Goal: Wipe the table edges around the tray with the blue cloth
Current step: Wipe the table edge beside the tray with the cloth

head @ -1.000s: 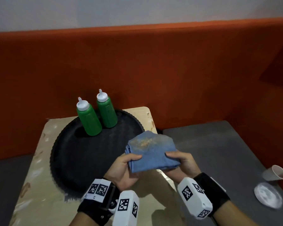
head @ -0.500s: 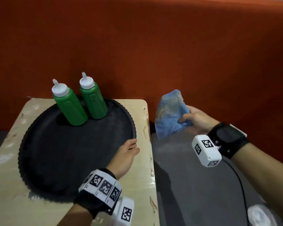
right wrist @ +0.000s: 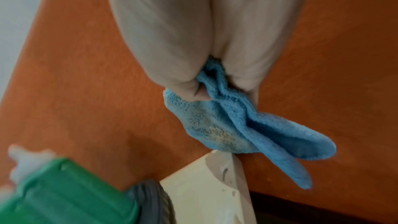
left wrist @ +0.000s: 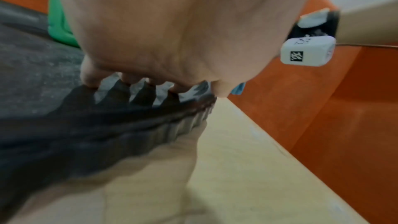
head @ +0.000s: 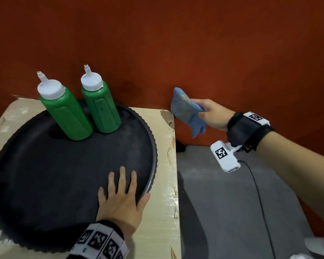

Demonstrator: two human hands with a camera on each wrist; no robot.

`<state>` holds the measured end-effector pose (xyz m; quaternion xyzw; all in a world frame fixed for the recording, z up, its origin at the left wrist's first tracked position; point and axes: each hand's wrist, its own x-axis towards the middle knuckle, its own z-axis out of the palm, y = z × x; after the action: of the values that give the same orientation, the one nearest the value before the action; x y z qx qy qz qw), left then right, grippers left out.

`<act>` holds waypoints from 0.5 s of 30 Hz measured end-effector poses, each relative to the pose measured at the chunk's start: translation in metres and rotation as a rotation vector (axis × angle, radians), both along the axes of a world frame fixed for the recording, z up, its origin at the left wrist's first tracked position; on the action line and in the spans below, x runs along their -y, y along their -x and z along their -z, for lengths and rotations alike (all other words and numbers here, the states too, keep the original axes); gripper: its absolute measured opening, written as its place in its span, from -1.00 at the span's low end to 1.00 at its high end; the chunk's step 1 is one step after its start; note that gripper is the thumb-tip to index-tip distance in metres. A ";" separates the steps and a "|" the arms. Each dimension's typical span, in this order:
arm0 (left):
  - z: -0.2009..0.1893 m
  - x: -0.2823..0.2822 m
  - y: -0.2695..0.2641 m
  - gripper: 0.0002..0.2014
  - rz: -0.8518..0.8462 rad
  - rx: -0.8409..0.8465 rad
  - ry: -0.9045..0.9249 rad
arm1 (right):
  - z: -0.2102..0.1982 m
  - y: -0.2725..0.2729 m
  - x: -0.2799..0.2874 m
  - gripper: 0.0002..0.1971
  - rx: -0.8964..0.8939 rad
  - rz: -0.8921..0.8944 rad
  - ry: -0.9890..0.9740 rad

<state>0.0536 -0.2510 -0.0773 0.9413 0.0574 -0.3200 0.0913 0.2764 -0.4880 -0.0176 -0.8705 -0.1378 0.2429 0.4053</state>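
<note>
My right hand (head: 211, 114) grips the bunched blue cloth (head: 186, 111), stained yellowish, just off the far right corner of the pale table (head: 166, 184). In the right wrist view the blue cloth (right wrist: 232, 125) hangs from my curled fingers right above that table corner (right wrist: 215, 176). My left hand (head: 122, 197) lies flat with fingers spread on the round black tray (head: 45, 174), thumb over its fluted right rim. The left wrist view shows the fingertips (left wrist: 129, 79) resting on the tray (left wrist: 86, 129).
Two green squeeze bottles (head: 101, 107) with white caps stand at the back of the tray. An orange padded wall (head: 195, 43) rises right behind the table. A grey seat (head: 232, 202) lies to the right, with white items at its near right corner (head: 322, 247).
My right hand carried the cloth from above the tray to the far right corner of the table. My left hand let go of the cloth and settled flat on the tray.
</note>
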 end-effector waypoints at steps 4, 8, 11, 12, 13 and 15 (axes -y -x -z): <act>0.013 0.005 -0.001 -0.34 0.005 0.008 -0.017 | 0.018 -0.006 -0.024 -0.22 0.076 -0.154 0.271; 0.014 0.013 -0.002 -0.09 0.036 -0.022 -0.072 | 0.053 0.005 -0.039 -0.38 0.189 -0.375 0.447; 0.016 0.008 0.002 -0.16 -0.004 -0.105 -0.080 | 0.066 0.006 -0.039 -0.38 0.222 -0.436 0.581; 0.016 0.007 0.003 -0.19 0.012 -0.075 -0.079 | 0.067 0.007 -0.039 -0.35 0.210 -0.445 0.633; 0.014 0.007 0.004 -0.16 0.000 -0.120 -0.071 | 0.068 0.009 -0.040 -0.32 0.189 -0.451 0.666; 0.014 0.010 0.000 -0.08 -0.004 -0.071 -0.070 | 0.067 0.015 -0.042 -0.28 0.156 -0.445 0.685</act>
<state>0.0541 -0.2609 -0.0910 0.9318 0.0736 -0.3507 0.0570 0.2615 -0.4462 -0.0842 -0.9198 -0.2641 0.2898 0.0181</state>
